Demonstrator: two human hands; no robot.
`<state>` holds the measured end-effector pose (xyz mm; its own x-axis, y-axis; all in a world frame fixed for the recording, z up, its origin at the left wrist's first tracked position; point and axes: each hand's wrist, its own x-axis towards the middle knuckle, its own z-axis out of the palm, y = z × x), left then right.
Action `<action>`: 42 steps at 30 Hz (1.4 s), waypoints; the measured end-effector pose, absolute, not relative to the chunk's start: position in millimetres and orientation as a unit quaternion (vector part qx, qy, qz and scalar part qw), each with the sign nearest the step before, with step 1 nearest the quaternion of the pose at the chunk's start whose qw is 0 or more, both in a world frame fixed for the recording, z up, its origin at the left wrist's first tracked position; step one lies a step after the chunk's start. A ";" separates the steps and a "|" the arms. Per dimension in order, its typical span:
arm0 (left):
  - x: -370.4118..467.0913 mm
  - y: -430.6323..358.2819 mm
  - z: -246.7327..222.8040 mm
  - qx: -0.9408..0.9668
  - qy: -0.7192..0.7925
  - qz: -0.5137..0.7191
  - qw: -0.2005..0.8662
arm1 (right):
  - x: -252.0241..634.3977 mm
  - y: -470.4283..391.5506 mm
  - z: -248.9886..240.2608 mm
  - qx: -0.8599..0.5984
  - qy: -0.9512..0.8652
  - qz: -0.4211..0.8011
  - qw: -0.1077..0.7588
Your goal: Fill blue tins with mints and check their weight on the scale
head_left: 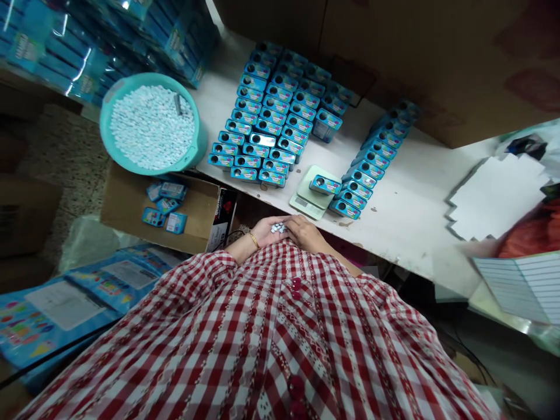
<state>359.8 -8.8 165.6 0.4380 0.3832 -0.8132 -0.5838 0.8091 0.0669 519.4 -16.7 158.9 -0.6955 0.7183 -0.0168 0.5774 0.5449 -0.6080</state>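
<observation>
Close to my body, at the table's front edge, my left hand (263,230) is cupped palm up around several small white candies (278,227). My right hand (306,234) meets it from the right, fingers curled together at the edge of that palm; whatever they pinch is hidden. Just beyond my hands, a pale green scale (305,203) carries one small blue tin (325,184) with a dark round hole in its top. A turquoise tub (199,140) full of the same candies (151,128) stands to the left, with a grey scoop-like piece (177,104) sticking out.
Rows of blue tins (262,125) stand on the white table (406,216), with another row (371,160) farther right. An open carton (196,219) below the tub holds several tins. Wrapped blue packs (144,35) are stacked back left. White card sheets (499,195) lie right.
</observation>
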 end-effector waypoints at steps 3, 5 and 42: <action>360.0 -8.0 165.1 -0.109 0.434 0.285 0.848 | 520.6 -17.7 159.1 -0.372 -0.868 0.299 0.136; 360.9 -7.0 164.9 -0.107 0.425 0.285 0.853 | 521.3 -17.4 159.6 -0.378 -0.863 0.301 0.147; 338.6 14.3 166.9 -0.131 0.497 0.328 0.792 | 632.0 122.1 142.4 -0.634 -0.755 0.043 0.165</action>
<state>338.6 14.3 166.9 0.2893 0.3901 -0.8741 -0.6505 0.7500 0.1194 632.0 122.1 142.4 -0.1425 0.9704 0.1950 0.9419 0.1935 -0.2747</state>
